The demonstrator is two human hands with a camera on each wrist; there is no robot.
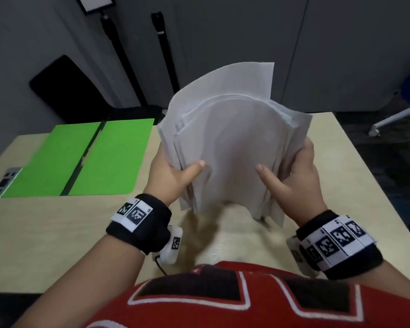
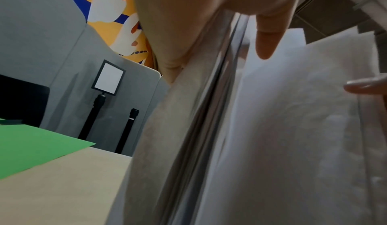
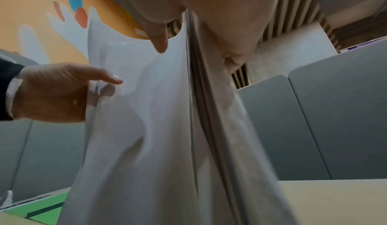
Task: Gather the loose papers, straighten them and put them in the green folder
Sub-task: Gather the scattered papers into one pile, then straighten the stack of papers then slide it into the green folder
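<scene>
A stack of white papers (image 1: pixel 232 143) stands upright on its lower edge over the beige table (image 1: pixel 57 245), bowed and unevenly aligned at the top. My left hand (image 1: pixel 175 176) grips its left side, thumb on the near face. My right hand (image 1: pixel 291 178) grips the right side the same way. The sheet edges show between thumb and fingers in the left wrist view, papers (image 2: pixel 272 129), and in the right wrist view, papers (image 3: pixel 146 129). The green folder (image 1: pixel 85 157) lies open and flat on the table to the left; folder (image 2: pixel 31 144), folder (image 3: pixel 48 212).
A grey device (image 1: pixel 0 185) lies at the table's left edge beside the folder. Behind the table stand two black poles (image 1: pixel 163 55), a black chair back (image 1: pixel 66 91) and grey partitions. An office chair base (image 1: pixel 395 119) is at the far right.
</scene>
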